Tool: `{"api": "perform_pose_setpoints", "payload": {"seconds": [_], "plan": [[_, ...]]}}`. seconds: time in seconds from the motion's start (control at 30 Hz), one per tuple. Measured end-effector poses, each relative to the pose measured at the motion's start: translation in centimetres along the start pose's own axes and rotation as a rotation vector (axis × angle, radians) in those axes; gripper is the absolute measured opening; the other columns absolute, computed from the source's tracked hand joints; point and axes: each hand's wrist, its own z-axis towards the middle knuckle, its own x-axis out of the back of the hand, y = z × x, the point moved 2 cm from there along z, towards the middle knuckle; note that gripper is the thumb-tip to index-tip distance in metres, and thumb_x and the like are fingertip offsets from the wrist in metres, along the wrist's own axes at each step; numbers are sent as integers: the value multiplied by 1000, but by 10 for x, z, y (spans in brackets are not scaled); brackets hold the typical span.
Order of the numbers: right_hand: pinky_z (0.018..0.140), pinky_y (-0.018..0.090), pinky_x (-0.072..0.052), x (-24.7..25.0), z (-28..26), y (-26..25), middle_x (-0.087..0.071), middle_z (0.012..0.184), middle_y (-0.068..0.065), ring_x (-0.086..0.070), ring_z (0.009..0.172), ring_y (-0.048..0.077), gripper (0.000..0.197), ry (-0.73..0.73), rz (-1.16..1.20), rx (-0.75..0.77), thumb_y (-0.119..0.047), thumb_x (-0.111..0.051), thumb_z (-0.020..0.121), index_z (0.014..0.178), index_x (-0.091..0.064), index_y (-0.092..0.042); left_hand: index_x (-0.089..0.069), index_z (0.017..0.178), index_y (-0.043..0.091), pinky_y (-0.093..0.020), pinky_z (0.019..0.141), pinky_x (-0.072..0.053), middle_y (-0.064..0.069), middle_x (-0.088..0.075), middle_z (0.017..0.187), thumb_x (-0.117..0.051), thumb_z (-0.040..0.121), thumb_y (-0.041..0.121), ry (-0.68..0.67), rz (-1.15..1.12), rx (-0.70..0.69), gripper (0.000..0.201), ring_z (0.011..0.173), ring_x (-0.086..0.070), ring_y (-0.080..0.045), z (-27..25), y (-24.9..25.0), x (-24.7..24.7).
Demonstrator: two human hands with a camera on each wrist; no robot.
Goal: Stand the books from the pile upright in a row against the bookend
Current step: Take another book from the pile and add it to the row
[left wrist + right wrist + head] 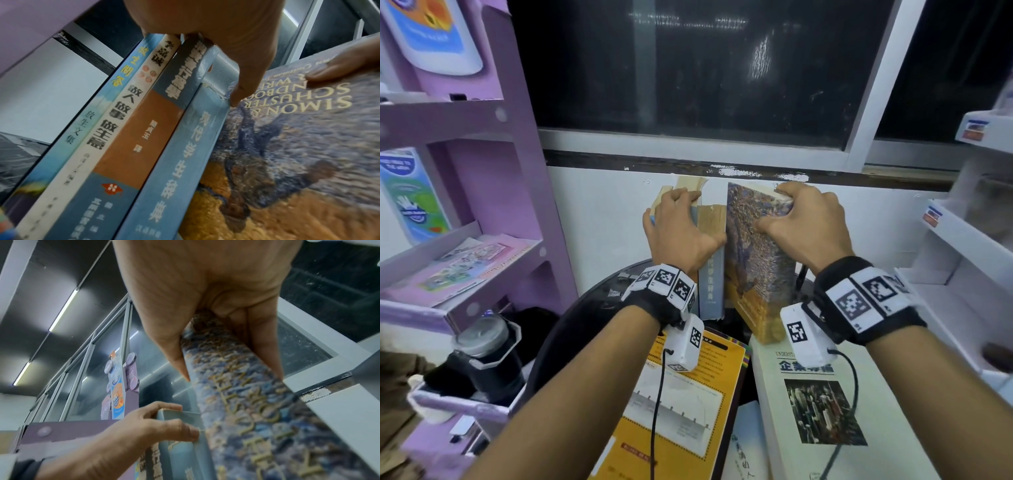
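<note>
Left hand (681, 229): fingers curling over the tops of the upright blue-spined books (123, 129).
Right hand (804, 222): gripping the thick blue-and-gold painted-cover book (756, 260), standing at the row's 3 o'clock side.

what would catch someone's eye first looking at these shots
The thick painted-cover book at centre, gripped from above by the right hand and leaning beside the row. To its left, the left hand holds the upright row of books steady. Nearer, a yellow book and white book lie flat.

Purple shelf (517, 113), dark window (705, 68)
</note>
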Motion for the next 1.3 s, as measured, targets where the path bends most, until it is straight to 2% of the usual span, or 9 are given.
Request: {"api": "perform_pose_setpoints", "payload": {"seconds": [0.1, 0.37, 0.5, 0.67, 0.8, 0.9, 1.03, 1.2, 1.3], "plan": [[66, 28, -46, -13, 4, -6, -67, 88, 7, -61, 83, 29, 30, -4, -48, -18, -32, -68, 72, 98, -65, -18, -53, 128, 27, -48, 117, -16, 5, -45, 136, -74, 57, 52, 6, 2, 3, 78, 128, -43, -13, 1, -1, 0], [69, 30, -36, -41, 22, -16, -64, 102, 15, -56, 94, 36, 26, 6, -103, -63, -25, -61, 78, 100, -61, -11, -54, 125, 25, -47, 116, -17, 4, -46, 134, -75, 56, 50, 32, -18, -17, 77, 131, -41, -14, 0, -3, -5], [71, 33, -36, -49, 22, -21, -63, 105, 20, -56, 98, 40, 32, 6, -106, -36, -26, -60, 79, 106, -58, -9, -54, 124, 26, -47, 115, -18, 5, -47, 133, -75, 56, 52, 52, -24, -29, 75, 132, -40, -14, 0, -5, -7], [68, 33, -37, -54, 14, -16, -65, 100, 20, -58, 92, 40, 34, 13, -137, 27, -28, -59, 80, 108, -57, -9, -55, 122, 26, -47, 114, -19, 5, -48, 131, -74, 59, 50, 75, -51, -40, 70, 130, -41, -12, -1, -4, -8], [67, 34, -39, -56, 9, -11, -66, 97, 18, -60, 89, 39, 35, 26, -125, 52, -31, -58, 81, 109, -59, -11, -56, 121, 25, -41, 114, -18, 6, -49, 130, -73, 61, 51, 91, -48, -48, 68, 127, -44, -10, -2, -2, -6], [70, 35, -42, -60, 6, -7, -65, 100, 16, -59, 90, 37, 36, 16, -132, 76, -35, -57, 81, 109, -60, -12, -55, 122, 25, -42, 113, -19, 5, -49, 131, -73, 61, 54, 80, -34, -53, 69, 127, -44, -11, -2, -2, -5], [80, 38, -47, -62, -1, -4, -58, 110, 15, -59, 95, 36, 46, -7, -134, 68, -37, -59, 84, 123, -58, -13, -54, 125, 25, -44, 114, -19, 4, -47, 135, -73, 63, 58, 60, -11, -61, 73, 132, -40, -14, -2, -3, -4], [81, 37, -49, -60, -8, -1, -53, 111, 11, -60, 92, 33, 50, -30, -74, 134, -41, -59, 86, 132, -52, -27, -52, 128, 25, -46, 116, -18, 4, -45, 137, -72, 65, 59, 31, 2, -70, 74, 132, -41, -13, -2, -4, -3], [93, 38, -45, -58, -14, 2, -44, 137, 11, -56, 111, 35, 50, -113, -71, 171, -41, -60, 86, 135, -50, -35, -51, 129, 26, -46, 116, -18, 4, -45, 137, -73, 64, 55, 24, 5, -67, 74, 130, -42, -13, -3, -5, -2]]}}
